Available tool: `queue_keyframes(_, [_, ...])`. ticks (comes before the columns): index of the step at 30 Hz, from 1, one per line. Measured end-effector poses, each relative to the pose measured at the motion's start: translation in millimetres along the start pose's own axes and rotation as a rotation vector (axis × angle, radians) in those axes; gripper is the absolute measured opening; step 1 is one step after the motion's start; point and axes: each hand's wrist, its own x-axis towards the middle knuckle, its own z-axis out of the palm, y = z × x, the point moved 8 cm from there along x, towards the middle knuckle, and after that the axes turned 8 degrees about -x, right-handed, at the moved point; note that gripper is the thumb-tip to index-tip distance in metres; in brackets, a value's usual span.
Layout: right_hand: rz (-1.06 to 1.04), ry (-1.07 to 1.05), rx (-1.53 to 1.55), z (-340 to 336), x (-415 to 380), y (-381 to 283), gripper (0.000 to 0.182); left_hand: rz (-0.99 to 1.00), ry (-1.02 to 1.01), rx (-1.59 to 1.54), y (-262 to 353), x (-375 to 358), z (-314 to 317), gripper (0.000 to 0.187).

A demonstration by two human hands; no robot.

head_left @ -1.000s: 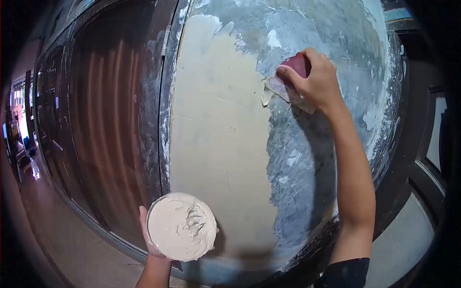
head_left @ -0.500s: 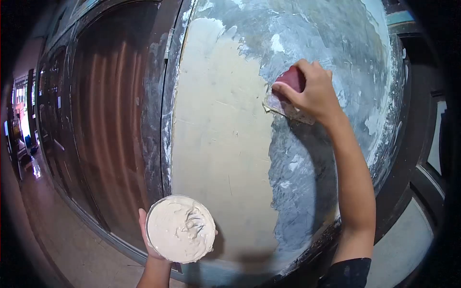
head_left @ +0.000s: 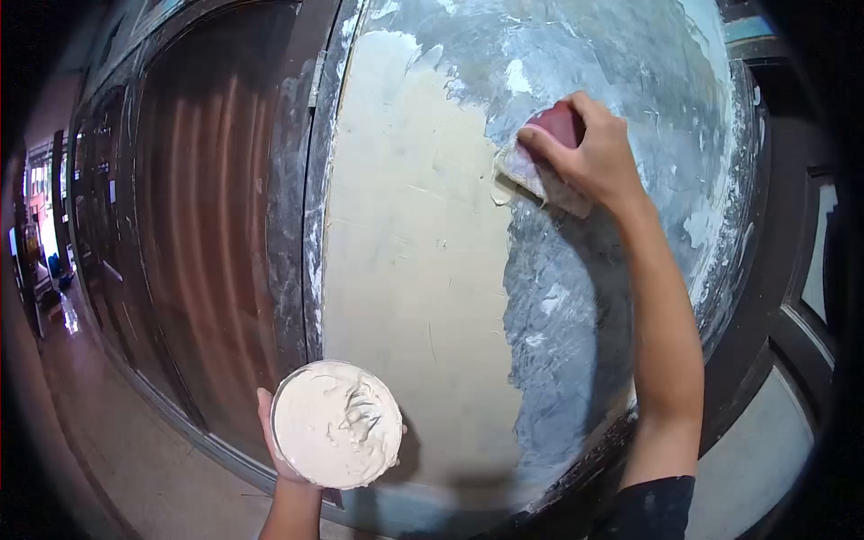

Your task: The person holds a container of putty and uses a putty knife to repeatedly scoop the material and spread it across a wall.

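My right hand [head_left: 598,153] is closed round the dark red handle of a scraper [head_left: 560,126], whose putty-smeared blade lies near the edge of the cream coating. The panel [head_left: 414,252] is coated cream on its left part and is mottled blue-grey with white patches on its right. Low in the view, my left hand [head_left: 277,441] holds a round tub of cream putty [head_left: 336,425] from beneath and the side. The putty surface is swirled, with a rough hollow right of its middle.
Left of the panel stands a dark framed door [head_left: 207,216] with reddish-brown folds behind its glass, and a hinge [head_left: 317,79] on the frame. Dark woodwork with pale panels [head_left: 765,441] is at the right. Floor [head_left: 126,432] shows at the lower left.
My right hand and the scraper have moved slightly up and to the right, and the blade is tilted more steeply. The tub in my left hand has shifted up very slightly.
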Motion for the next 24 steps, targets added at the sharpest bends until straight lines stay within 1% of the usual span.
queue_keyframes(1, [-0.002,-0.060,0.076,4,-4,-4,0.058,-0.009,-0.061,-0.004,-1,-1,7,0.102])
queue_keyframes(2, [-0.100,-0.045,0.011,8,-11,-13,0.059,-0.001,-0.070,-0.020,0,-1,8,0.103])
queue_keyframes(3, [-0.194,-0.047,-0.154,10,-17,-23,0.059,0.007,-0.077,-0.035,0,-1,10,0.104])
queue_keyframes(4, [-0.198,0.023,-0.177,13,-16,-18,0.059,-0.053,-0.192,-0.104,-4,-2,24,0.106])
queue_keyframes(5, [-0.200,0.093,-0.201,14,-12,-12,0.058,-0.055,-0.190,-0.103,-4,-2,25,0.106])
queue_keyframes(6, [-0.199,0.093,-0.200,10,-6,-8,0.058,-0.052,-0.131,-0.048,-4,-2,21,0.107])
queue_keyframes(7, [-0.111,0.086,-0.128,4,2,1,0.058,-0.050,-0.071,0.007,-4,-3,16,0.107])
queue_keyframes(8, [-0.025,0.080,-0.056,0,6,9,0.058,-0.042,-0.070,-0.018,-5,-4,17,0.107])
queue_keyframes(9, [-0.026,0.084,-0.054,-1,4,6,0.058,-0.039,-0.072,-0.016,-3,-6,16,0.107])
queue_keyframes(11, [-0.089,-0.029,0.001,8,-9,-8,0.058,-0.049,-0.057,0.022,-2,-10,12,0.106])
queue_keyframes(12, [-0.183,0.016,-0.097,9,-17,-20,0.058,-0.082,-0.142,-0.014,-5,-11,23,0.105])
queue_keyframes(13, [-0.185,0.017,-0.093,12,-15,-17,0.058,-0.078,-0.140,-0.013,-4,-10,22,0.105])
queue_keyframes(15, [-0.141,0.130,-0.223,8,-3,-4,0.058,-0.003,-0.034,0.053,2,-9,9,0.104])
queue_keyframes(16, [-0.022,0.117,-0.157,-1,7,7,0.058,0.020,-0.015,0.037,2,-10,9,0.103])
queue_keyframes(17, [0.017,0.112,-0.103,-5,12,14,0.059,0.027,-0.012,0.037,3,-10,8,0.103])
queue_keyframes(19, [-0.030,0.086,-0.064,-2,7,8,0.060,-0.015,-0.105,-0.007,-3,-13,24,0.103])
queue_keyframes(22, [-0.242,0.024,-0.133,16,-19,-22,0.060,0.014,-0.095,-0.060,2,-14,21,0.103])
queue_keyframes(23, [-0.240,0.022,-0.130,18,-15,-19,0.060,0.014,-0.091,-0.058,3,-15,19,0.103])
queue_keyframes(24, [-0.172,0.112,-0.167,14,-4,-7,0.061,0.021,-0.028,0.017,4,-15,13,0.103])
